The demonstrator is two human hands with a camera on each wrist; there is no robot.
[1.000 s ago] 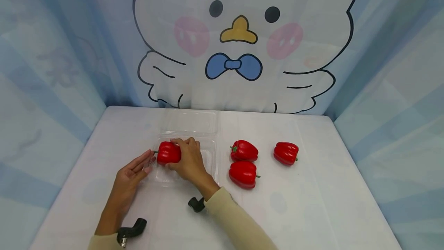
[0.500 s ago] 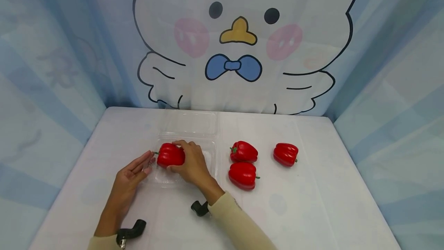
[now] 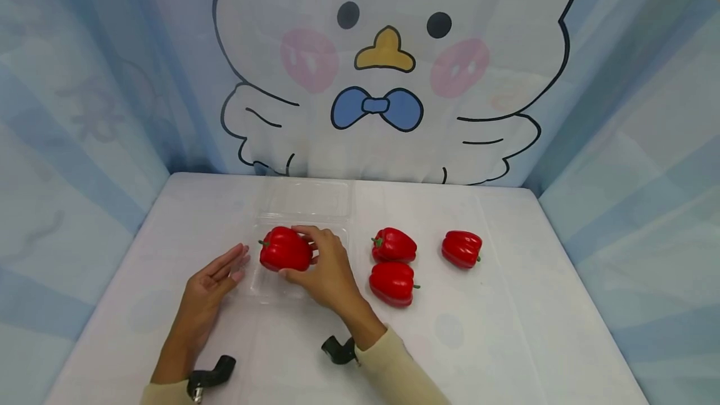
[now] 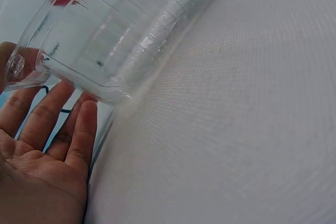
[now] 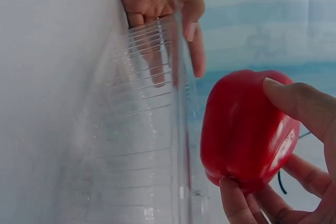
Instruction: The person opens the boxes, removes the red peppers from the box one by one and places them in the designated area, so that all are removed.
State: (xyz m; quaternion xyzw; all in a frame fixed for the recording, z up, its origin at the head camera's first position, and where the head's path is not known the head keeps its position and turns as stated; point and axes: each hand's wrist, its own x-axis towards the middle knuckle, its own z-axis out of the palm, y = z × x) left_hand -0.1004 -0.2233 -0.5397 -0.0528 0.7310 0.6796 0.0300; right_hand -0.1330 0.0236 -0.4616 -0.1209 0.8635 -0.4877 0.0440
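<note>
My right hand [image 3: 329, 270] grips a red bell pepper [image 3: 279, 249] between thumb and fingers, its green stem pointing left. In the right wrist view the bell pepper [image 5: 244, 129] is held above the rim of a clear plastic clamshell box [image 5: 142, 156]. That box [image 3: 275, 292] lies with its lid [image 3: 306, 197] folded back toward the curtain. My left hand [image 3: 210, 289] is at the box's left side, fingers extended. In the left wrist view the left hand's fingertips [image 4: 86, 111] are at the wall of the box [image 4: 100, 51]. Whether the thumb presses it is unclear.
Right of the box lie two red bell peppers close together, a rear bell pepper [image 3: 395, 245] and a front bell pepper [image 3: 392, 284]. Another bell pepper [image 3: 462, 249] lies farther right. A printed curtain [image 3: 382, 149] borders the white table [image 3: 506, 330] at the back.
My right hand has moved right with the bell pepper, which looks larger and higher, and its stem has come away from the left fingertips. The left hand stays almost where it was.
</note>
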